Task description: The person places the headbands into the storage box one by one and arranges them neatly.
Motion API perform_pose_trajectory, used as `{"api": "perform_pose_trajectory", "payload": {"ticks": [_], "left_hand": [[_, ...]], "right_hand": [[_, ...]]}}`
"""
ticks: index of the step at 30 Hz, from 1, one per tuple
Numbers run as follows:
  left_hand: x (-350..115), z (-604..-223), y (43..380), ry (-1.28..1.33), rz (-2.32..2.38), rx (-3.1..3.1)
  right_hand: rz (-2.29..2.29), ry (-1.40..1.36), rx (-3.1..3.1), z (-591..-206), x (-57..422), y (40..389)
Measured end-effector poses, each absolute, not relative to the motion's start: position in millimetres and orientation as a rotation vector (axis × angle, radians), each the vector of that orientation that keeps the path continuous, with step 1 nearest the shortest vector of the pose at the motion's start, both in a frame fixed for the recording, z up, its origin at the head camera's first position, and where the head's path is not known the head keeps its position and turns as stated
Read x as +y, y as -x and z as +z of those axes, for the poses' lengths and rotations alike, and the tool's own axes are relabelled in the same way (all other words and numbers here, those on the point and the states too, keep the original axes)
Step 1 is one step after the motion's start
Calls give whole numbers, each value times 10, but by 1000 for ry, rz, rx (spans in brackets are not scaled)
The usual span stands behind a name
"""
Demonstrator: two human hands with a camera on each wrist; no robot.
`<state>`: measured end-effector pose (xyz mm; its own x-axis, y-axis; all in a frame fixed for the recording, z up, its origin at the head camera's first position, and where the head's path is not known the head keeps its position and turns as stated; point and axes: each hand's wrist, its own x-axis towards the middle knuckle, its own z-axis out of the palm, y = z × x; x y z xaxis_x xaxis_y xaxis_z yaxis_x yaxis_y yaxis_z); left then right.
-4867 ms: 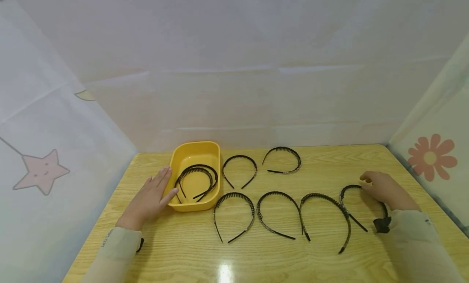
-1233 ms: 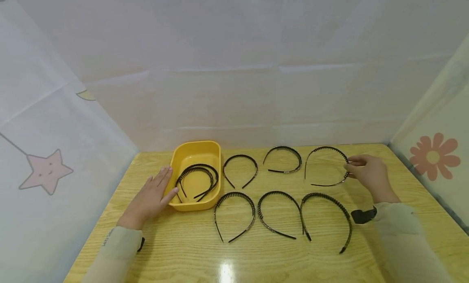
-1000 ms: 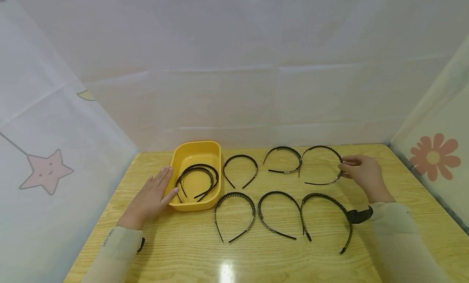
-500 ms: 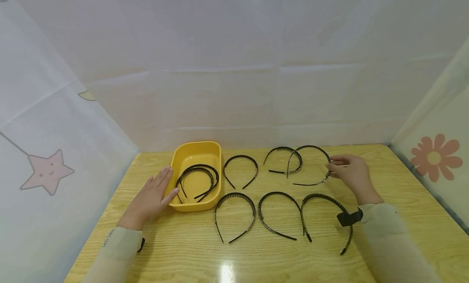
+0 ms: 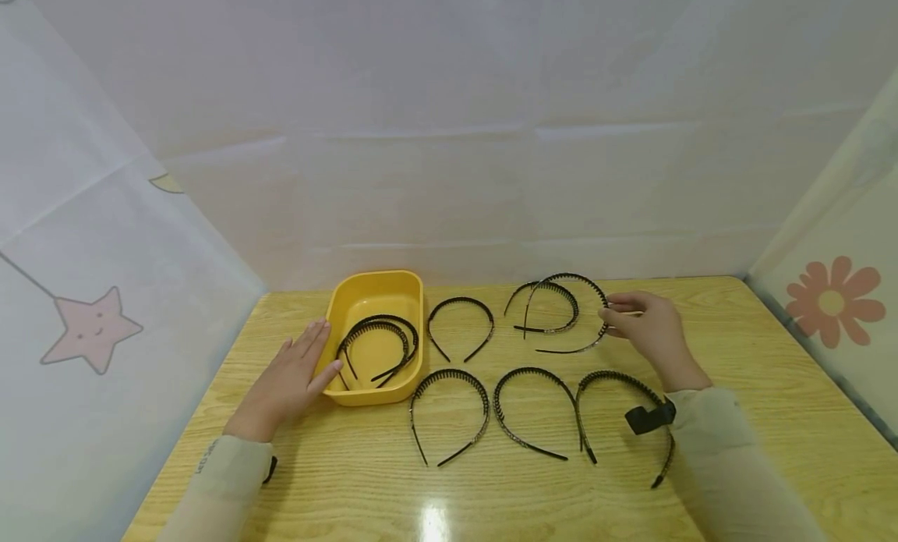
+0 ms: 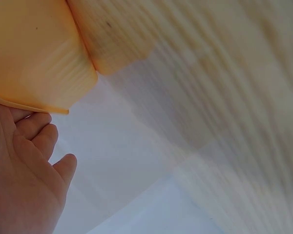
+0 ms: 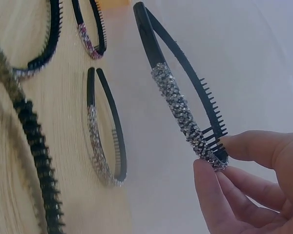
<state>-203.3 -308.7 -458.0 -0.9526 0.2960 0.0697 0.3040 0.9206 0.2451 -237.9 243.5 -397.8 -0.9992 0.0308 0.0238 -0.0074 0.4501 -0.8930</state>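
Note:
Between thumb and fingers my right hand [image 5: 648,330] pinches a black toothed headband [image 7: 178,107] whose outer side is crusted with silvery stones. In the head view this headband overlaps another one [image 5: 546,329] lying at the back of the table. My left hand [image 5: 284,382] lies with fingers extended against the left rim of a yellow plastic bin [image 5: 375,277]. Inside that bin rest two dark headbands [image 5: 384,322]. The left wrist view shows the fingertips right under the bin's edge [image 6: 34,106].
A further headband [image 5: 459,299] lies just right of the bin. Along the front are three more: a left one [image 5: 449,372], a middle one [image 5: 533,370] and a right one [image 5: 620,377] partly under the right wrist's black strap. Pale cloth walls [image 5: 435,199] enclose the wooden table [image 5: 351,480].
The right hand picked up the headband from the table's right side and carried it back and leftward, lately over the rear headband. The left hand stays at the bin.

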Motion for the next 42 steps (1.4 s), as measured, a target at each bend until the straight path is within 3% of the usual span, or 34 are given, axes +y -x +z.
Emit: {"api": "perform_pose_trajectory", "payload": {"ticks": [19, 42], "left_hand": [[-3088, -4579, 2020, 477, -396, -3041], [-3098, -4573, 2021, 482, -422, -3050]], "right_hand": [[1982, 3, -2473, -4016, 1980, 2466], [2023, -153, -2384, -3918, 1202, 2596]]}}
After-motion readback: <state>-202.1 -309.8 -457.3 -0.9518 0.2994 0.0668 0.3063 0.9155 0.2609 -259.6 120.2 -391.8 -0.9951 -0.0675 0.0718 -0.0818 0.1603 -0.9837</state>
